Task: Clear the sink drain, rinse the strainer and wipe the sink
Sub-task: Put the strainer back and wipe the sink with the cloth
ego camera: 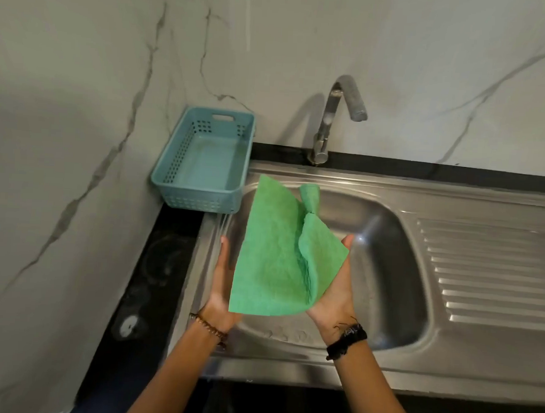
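While over sink [382, 366], both hands hold cloth [274, 257].

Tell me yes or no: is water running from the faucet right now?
No: the faucet spout shows no stream, and both hands hold the green cloth over the dry-looking sink basin.

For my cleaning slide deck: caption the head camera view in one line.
Both hands, left and right, spread a green cloth over the steel sink beside a blue basket.
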{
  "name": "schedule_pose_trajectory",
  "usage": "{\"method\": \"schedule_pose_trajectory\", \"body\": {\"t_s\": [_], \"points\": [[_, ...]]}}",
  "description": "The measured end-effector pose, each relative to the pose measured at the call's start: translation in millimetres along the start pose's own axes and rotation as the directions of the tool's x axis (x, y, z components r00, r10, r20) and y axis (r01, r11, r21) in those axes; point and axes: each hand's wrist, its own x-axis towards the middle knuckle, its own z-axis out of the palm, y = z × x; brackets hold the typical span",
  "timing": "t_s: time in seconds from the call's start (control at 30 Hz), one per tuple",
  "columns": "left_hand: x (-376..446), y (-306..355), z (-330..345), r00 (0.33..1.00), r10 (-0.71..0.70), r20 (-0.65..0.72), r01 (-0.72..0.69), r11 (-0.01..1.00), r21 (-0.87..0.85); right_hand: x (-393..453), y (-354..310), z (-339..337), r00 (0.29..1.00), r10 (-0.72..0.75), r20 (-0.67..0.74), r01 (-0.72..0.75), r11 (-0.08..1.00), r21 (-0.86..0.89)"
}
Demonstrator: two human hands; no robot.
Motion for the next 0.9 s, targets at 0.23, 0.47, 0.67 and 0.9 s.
{"method": "schedule_pose_trajectory", "body": {"t_s": [0.23,0.47,0.67,0.9], "points": [[18,-12,23,0.901,-0.267,0.343,0.287,0.958,-0.007,-15,-33,-17,0.999,0.041,-0.001,-0.041,0.986,-0.160],[13,6,30,0.927,-0.244,0.286,0.178,0.955,0.238,-14,-68,-29,0.992,0.056,-0.110,-0.114,0.758,-0.642],[23,41,19,0.945,-0.194,0.263,0.094,0.932,0.350,-5,-69,-34,0.989,0.085,-0.125,-0.150,0.656,-0.740],[31,59,0,0.954,-0.170,0.246,0.066,0.922,0.381,1,-68,-38,0.985,-0.003,-0.174,-0.132,0.638,-0.759]]}}
